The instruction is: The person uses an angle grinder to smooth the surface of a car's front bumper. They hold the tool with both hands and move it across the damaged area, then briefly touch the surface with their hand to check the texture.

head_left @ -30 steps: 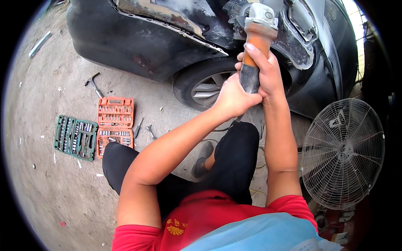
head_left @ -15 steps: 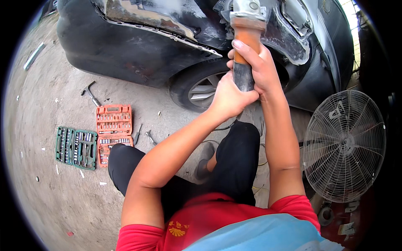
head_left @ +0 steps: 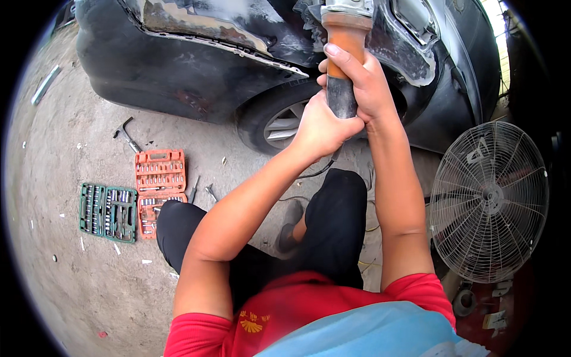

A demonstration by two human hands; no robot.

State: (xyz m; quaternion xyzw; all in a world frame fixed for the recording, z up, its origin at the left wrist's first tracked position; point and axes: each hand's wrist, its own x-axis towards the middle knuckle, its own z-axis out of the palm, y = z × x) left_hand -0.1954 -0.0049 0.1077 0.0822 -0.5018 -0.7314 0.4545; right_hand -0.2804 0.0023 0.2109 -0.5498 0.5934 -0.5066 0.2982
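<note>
An angle grinder (head_left: 347, 44) with an orange and black body and a silver metal head is held up in front of the dark car (head_left: 178, 77). My right hand (head_left: 372, 86) is wrapped round the orange part, its thumb lying along the top. Lower down, my left hand (head_left: 321, 128) grips the black rear end, close against the right wrist. A dark cord hangs from the tool's rear. The grinder's head runs up to the picture's top edge, beside scraped, partly bare body panels, so its working end is out of sight. Below it is the car's wheel (head_left: 282, 125).
Open orange (head_left: 160, 156) and green (head_left: 108, 237) socket sets lie on the ground to the left. Near them are a hammer-like tool (head_left: 128, 134) and a screwdriver (head_left: 194, 189). A large wire-caged fan (head_left: 491, 202) stands at right. Cables run by my feet.
Both hands and the grinder have shifted slightly up and to the left in the picture. The grip is unchanged, and less of the grinder's head shows.
</note>
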